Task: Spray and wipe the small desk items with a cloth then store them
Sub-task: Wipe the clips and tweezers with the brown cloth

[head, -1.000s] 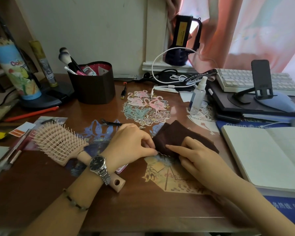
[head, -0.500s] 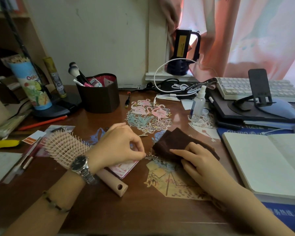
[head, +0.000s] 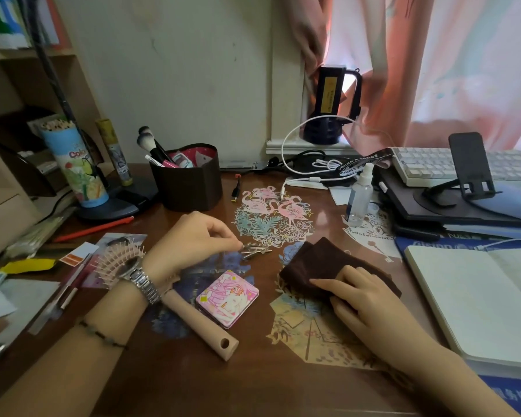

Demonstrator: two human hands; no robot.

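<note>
From the head camera we look down on a brown wooden table (head: pixel 169 383) decorated with paper-cut pictures. Our left hand (head: pixel 190 239) has its fingers curled, the fingertips pinching a small cluster of metal hair clips (head: pixel 254 250) that lies on the table just below the flamingo paper-cut (head: pixel 271 215). Our right hand (head: pixel 364 299) lies with fingers spread flat on the folded dark brown cloth (head: pixel 322 263), pressing it against the table to the right of the clips. Between our forearms a pink square compact mirror (head: pixel 226 299) rests closed on the table, touching the handle of a pale pink hairbrush (head: pixel 193 317) whose bristle head sits behind our left wrist.

At the back, a dark brown heart-shaped box (head: pixel 190 188) stands open and holds makeup brushes (head: pixel 149 144) and a few pink-capped items. To its left a tall printed tube (head: pixel 79 167) is filled with coloured pencils. A clear spray bottle (head: pixel 360 195) stands upright near the right, in front of a keyboard (head: pixel 427 167) and a black phone stand (head: pixel 471 167). An open notebook (head: pixel 478 299) lies at the right edge.
</note>
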